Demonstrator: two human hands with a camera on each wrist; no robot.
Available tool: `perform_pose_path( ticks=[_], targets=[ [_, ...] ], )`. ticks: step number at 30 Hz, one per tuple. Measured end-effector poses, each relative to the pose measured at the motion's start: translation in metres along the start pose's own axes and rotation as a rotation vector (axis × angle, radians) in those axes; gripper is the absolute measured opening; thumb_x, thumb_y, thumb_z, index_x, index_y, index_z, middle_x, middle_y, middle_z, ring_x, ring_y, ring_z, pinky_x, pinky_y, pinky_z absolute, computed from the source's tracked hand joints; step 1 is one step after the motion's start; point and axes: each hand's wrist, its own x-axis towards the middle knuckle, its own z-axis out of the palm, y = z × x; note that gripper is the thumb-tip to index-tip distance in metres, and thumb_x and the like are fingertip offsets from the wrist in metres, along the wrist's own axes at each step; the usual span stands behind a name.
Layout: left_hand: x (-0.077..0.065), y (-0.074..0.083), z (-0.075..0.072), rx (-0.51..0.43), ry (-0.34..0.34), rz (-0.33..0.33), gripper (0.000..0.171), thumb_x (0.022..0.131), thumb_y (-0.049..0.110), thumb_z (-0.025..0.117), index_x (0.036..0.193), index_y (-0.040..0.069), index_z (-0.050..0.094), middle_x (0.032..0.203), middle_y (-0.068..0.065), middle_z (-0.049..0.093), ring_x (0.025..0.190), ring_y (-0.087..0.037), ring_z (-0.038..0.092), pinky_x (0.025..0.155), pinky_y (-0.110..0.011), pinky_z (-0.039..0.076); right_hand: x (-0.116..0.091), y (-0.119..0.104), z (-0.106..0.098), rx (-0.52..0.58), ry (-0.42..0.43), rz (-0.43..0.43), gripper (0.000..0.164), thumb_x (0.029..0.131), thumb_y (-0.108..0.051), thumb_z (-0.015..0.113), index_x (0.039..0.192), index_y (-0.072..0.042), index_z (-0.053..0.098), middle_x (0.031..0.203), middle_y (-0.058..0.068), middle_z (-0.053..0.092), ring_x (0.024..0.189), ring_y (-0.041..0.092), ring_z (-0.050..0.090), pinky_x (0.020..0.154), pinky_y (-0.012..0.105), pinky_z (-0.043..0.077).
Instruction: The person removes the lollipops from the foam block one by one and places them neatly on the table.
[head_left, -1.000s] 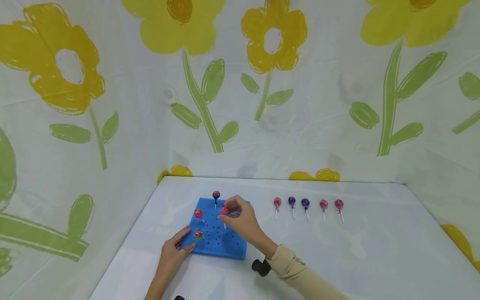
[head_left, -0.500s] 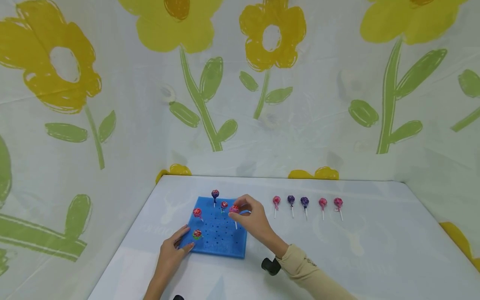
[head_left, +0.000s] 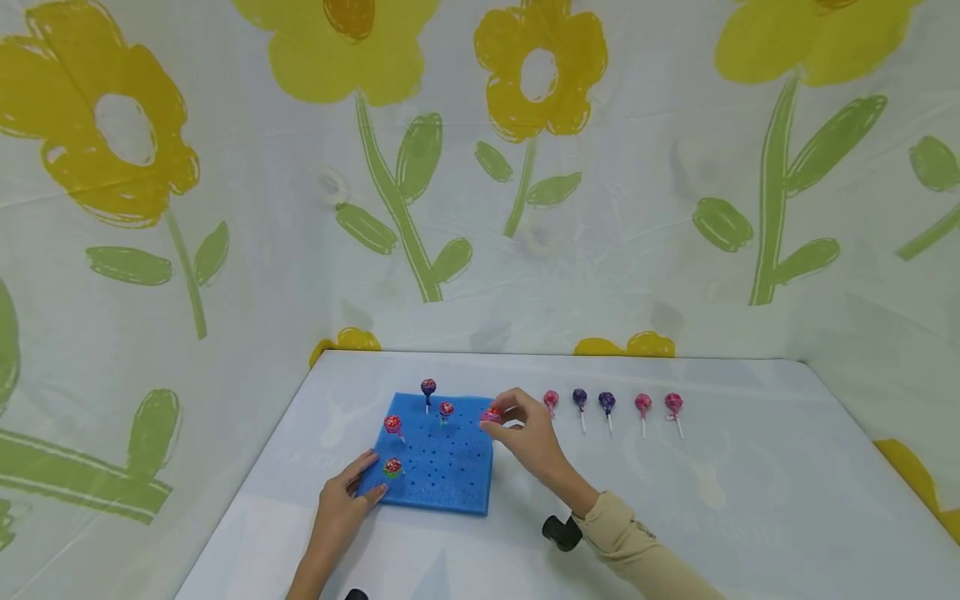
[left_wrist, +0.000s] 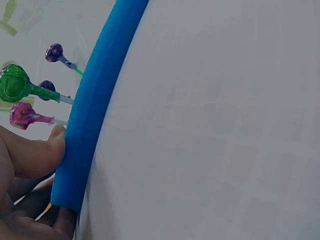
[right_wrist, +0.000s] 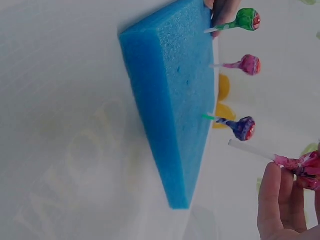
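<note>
My left hand (head_left: pixel 341 500) grips the near left corner of a blue foam board (head_left: pixel 450 496) dotted with small holes. In the left wrist view its thumb (left_wrist: pixel 42 152) lies on the top face, with the fingers round the board's edge. My right hand (head_left: pixel 528 433) pinches a pink-wrapped lollipop (right_wrist: pixel 302 165) by its head and wrapper. Its white stick points down, the tip apart from the foam in the right wrist view. Several lollipops stand in the board: a dark purple one (head_left: pixel 428 386), a green one (right_wrist: pixel 247 20) and a pink one (right_wrist: pixel 250 65) among them.
Right of the board, a row of pink and purple lollipops (head_left: pixel 607 401) lies on the white table (head_left: pixel 675 500), sticks toward me. Behind rises a white cloth wall (head_left: pixel 600 283) printed with yellow flowers. A black wrist device (head_left: pixel 562 533) sits below my right wrist.
My right hand has moved right with the pink lollipop, from over the board's middle to its far right corner, uncovering a lollipop standing there. The left hand stays at its corner.
</note>
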Motion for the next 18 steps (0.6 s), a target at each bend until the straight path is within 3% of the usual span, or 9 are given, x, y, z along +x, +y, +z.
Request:
perform_pose_path(
  ticks=[18],
  targets=[
    [0.000,0.000,0.000,-0.003,0.005,-0.006,0.053,0.081,0.002,0.070,0.132,0.003,0.054,0.144,-0.013,0.044,0.132,-0.037,0.038,0.109,-0.046,0.034,-0.007,0.013,-0.031,-0.042,0.081,0.125,0.020,0.082,-0.011,0.074,0.098,-0.007,0.061,0.095,0.007,0.061,0.085,0.022,0.062,0.067,0.024,0.058]
  ],
)
